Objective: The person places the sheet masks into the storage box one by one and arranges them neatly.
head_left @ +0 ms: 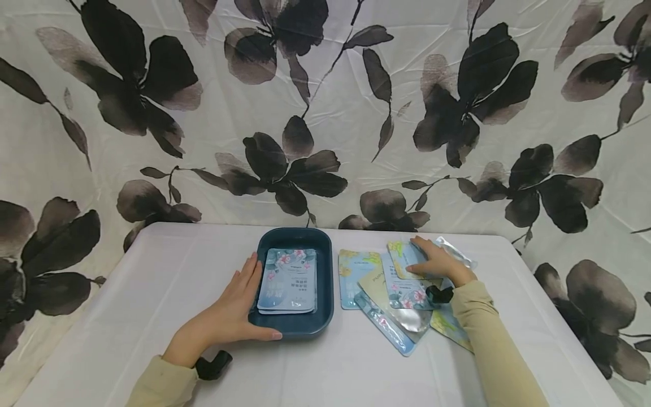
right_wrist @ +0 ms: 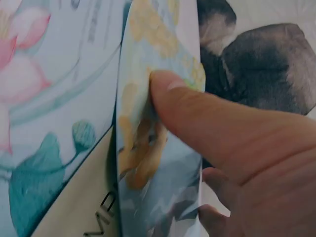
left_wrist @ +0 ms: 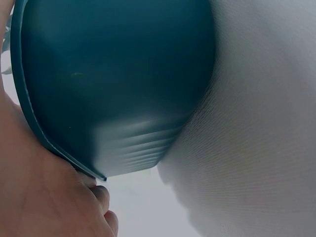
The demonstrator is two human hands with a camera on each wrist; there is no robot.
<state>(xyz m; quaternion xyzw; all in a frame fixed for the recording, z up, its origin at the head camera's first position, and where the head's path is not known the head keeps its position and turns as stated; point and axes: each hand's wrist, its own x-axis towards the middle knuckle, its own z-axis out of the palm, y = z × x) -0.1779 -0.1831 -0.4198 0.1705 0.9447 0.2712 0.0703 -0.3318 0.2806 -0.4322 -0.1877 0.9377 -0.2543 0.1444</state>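
- Dark-blue tray (head_left: 330,282): the left hand (head_left: 229,308) lies wide along its rim; flower-printed packets (head_left: 287,282) sit stacked inside.
- Right of it, a loose pile of packets (head_left: 376,285), where the right hand (head_left: 439,264) pinches a yellow-and-blue packet (head_left: 399,257).
- Apparently the pick-up step; the next move likely needs a clean lift.

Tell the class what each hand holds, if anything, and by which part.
The right hand pinches the top packet near one edge, between thumb and fingers. The left hand just touches the tray.
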